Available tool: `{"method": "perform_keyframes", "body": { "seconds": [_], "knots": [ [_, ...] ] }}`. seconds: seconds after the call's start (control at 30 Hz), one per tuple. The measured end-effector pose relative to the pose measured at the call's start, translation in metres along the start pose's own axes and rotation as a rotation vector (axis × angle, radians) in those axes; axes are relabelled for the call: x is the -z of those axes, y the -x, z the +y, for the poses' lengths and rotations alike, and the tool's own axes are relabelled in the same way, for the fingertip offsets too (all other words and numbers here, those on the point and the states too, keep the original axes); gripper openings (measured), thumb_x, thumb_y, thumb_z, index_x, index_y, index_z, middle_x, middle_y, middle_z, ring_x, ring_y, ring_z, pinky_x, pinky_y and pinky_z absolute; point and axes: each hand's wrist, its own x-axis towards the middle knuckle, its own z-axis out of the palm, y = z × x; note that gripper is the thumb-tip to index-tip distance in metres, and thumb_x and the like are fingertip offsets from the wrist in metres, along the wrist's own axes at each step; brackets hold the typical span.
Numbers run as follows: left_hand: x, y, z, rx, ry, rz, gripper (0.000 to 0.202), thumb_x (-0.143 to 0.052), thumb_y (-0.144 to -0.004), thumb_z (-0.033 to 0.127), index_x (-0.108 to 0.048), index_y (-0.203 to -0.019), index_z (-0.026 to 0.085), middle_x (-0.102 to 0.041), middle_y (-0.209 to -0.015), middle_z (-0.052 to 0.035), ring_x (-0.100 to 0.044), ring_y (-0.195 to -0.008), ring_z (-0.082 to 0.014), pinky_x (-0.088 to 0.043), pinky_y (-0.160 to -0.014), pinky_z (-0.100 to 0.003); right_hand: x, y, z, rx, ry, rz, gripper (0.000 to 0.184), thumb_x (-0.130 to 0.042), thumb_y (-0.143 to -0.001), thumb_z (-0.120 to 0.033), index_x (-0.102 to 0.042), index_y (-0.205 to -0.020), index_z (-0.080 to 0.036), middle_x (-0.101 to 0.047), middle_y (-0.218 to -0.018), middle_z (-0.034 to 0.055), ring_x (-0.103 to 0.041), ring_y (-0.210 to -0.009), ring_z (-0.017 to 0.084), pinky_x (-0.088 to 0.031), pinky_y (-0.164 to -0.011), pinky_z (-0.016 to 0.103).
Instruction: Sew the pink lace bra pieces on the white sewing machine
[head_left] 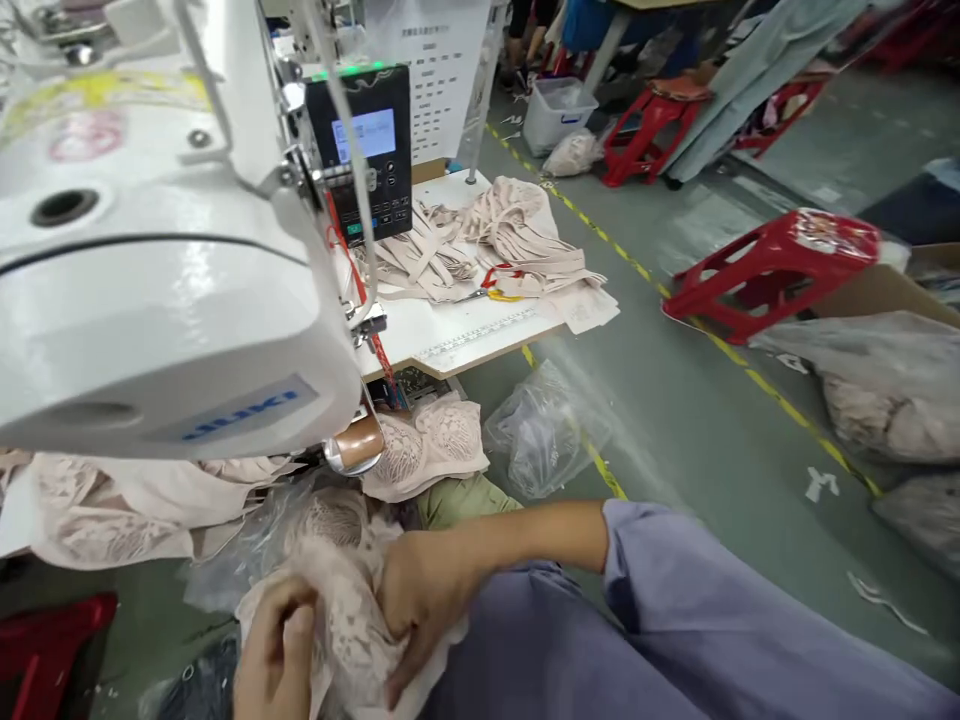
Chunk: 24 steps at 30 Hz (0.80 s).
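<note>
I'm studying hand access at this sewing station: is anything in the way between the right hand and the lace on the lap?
Nothing visible is: the right hand is right against the lace. The left hand is at its other side, and the machine is clear of the gap.

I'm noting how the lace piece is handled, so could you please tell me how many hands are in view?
2: the right hand on the lace piece, and the left hand at its edge. Others may be hidden in the background.
</note>
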Motion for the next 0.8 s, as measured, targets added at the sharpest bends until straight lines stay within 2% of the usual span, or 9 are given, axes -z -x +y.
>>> {"method": "perform_keyframes", "body": {
  "seconds": [0.1, 0.2, 0.33, 0.4, 0.47, 0.57, 0.67, 0.73, 0.8],
  "knots": [
    [-0.022, -0.033, 0.003, 0.222, 0.322, -0.349, 0.055, -0.066, -0.079, 0.059, -0.064, -0.119, 0.021, -0.068, -0.114, -0.0106, -0.063, -0.102, -0.0275, -0.051, -0.082, -0.033, 0.014, 0.037, -0.026, -0.034, 0.019, 0.243, 0.061, -0.051, -0.089, -0.068, -0.059, -0.055, -0.018, -0.066, -0.062, -0.0012, -0.051, -0.059, 0.010, -0.030, -0.052, 0.026],
    [-0.048, -0.049, 0.009, 0.333, 0.602, -0.562, 0.049, -0.069, -0.078, 0.059, -0.069, -0.104, 0.018, -0.069, -0.087, -0.0082, -0.062, -0.081, -0.0226, -0.049, -0.071, -0.030, 0.033, 0.078, -0.043, -0.125, -0.030, 0.280, 0.062, -0.050, -0.091, -0.066, -0.057, -0.053, -0.017, -0.060, -0.056, -0.0020, -0.046, -0.055, 0.009, -0.028, -0.051, 0.025],
    [-0.061, -0.055, 0.033, 0.172, 0.510, -0.584, 0.038, -0.069, -0.081, 0.054, -0.067, -0.082, 0.016, -0.058, -0.071, -0.0010, -0.051, -0.068, -0.0137, -0.041, -0.065, -0.023, 0.058, 0.126, -0.046, -0.379, -0.140, 0.073, 0.061, -0.057, -0.089, -0.063, -0.050, -0.050, -0.016, -0.039, -0.044, -0.0056, -0.033, -0.044, 0.008, -0.023, -0.047, 0.026],
    [-0.063, -0.056, 0.051, 0.011, 0.318, -0.587, 0.037, -0.063, -0.086, 0.051, -0.063, -0.077, 0.015, -0.053, -0.069, 0.0001, -0.046, -0.067, -0.0124, -0.036, -0.062, -0.022, 0.066, 0.142, -0.041, -0.513, -0.119, 0.062, 0.054, -0.061, -0.086, -0.064, -0.059, -0.060, -0.016, -0.046, -0.050, -0.0048, -0.040, -0.048, 0.009, -0.027, -0.049, 0.025],
    [-0.067, -0.053, 0.073, -0.159, 0.172, -0.593, 0.040, -0.054, -0.092, 0.048, -0.056, -0.070, 0.016, -0.047, -0.065, 0.0015, -0.042, -0.064, -0.0113, -0.032, -0.060, -0.022, 0.070, 0.147, -0.034, -0.626, -0.022, 0.235, 0.053, -0.067, -0.078, -0.067, -0.070, -0.093, -0.016, -0.067, -0.080, 0.0033, -0.058, -0.071, 0.016, -0.039, -0.062, 0.026],
    [-0.073, -0.048, 0.104, -0.347, 0.047, -0.654, 0.041, -0.044, -0.097, 0.042, -0.047, -0.065, 0.017, -0.043, -0.061, 0.0028, -0.040, -0.059, -0.0096, -0.028, -0.057, -0.023, 0.068, 0.136, -0.022, -0.565, -0.003, 0.519, 0.094, -0.077, -0.068, -0.065, -0.046, -0.144, -0.018, -0.055, -0.138, 0.0157, -0.053, -0.120, 0.029, -0.043, -0.092, 0.034],
    [-0.069, -0.048, 0.125, -0.425, -0.101, -0.586, 0.040, -0.041, -0.098, 0.039, -0.050, -0.065, 0.017, -0.048, -0.059, 0.0025, -0.043, -0.056, -0.0092, -0.026, -0.055, -0.024, 0.065, 0.114, -0.010, -0.367, -0.280, 0.498, 0.063, -0.072, -0.078, -0.059, -0.062, -0.125, -0.019, -0.068, -0.113, 0.0081, -0.061, -0.100, 0.021, -0.045, -0.082, 0.027],
    [-0.057, -0.054, 0.132, -0.394, -0.161, -0.438, 0.039, -0.047, -0.094, 0.041, -0.051, -0.063, 0.018, -0.049, -0.056, 0.0024, -0.043, -0.054, -0.0094, -0.027, -0.054, -0.023, 0.067, 0.100, -0.005, -0.366, -0.394, 0.568, 0.043, -0.065, -0.085, -0.057, -0.070, -0.094, -0.015, -0.066, -0.079, 0.0018, -0.057, -0.072, 0.014, -0.041, -0.065, 0.023],
    [-0.040, -0.064, 0.136, -0.322, -0.154, -0.292, 0.039, -0.055, -0.088, 0.046, -0.053, -0.062, 0.018, -0.048, -0.054, 0.0029, -0.042, -0.053, -0.0100, -0.029, -0.051, -0.022, 0.072, 0.087, 0.000, -0.415, -0.396, 0.716, 0.044, -0.061, -0.088, -0.056, -0.067, -0.078, -0.014, -0.059, -0.067, -0.0004, -0.051, -0.063, 0.011, -0.036, -0.059, 0.022]
  ]
}}
